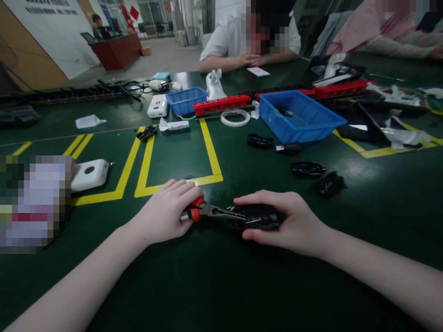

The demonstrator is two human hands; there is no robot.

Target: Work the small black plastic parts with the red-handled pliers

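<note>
My left hand (pixel 166 212) is closed round the red handles of a pair of pliers (pixel 211 212). The metal jaws of the pliers point right and reach into a black plastic part (pixel 258 216). My right hand (pixel 280 221) is wrapped over that black part and holds it down on the green table (pixel 221 286). Both hands rest on the table just below a yellow taped rectangle (pixel 180 152).
A large blue bin (pixel 301 117) stands at the back right, a smaller blue bin (pixel 185 99) and red racks (pixel 221 103) behind. Loose black parts (pixel 270 143) (pixel 318 177), a tape roll (pixel 235 117) and white devices (pixel 90 174) lie around. People sit across the table.
</note>
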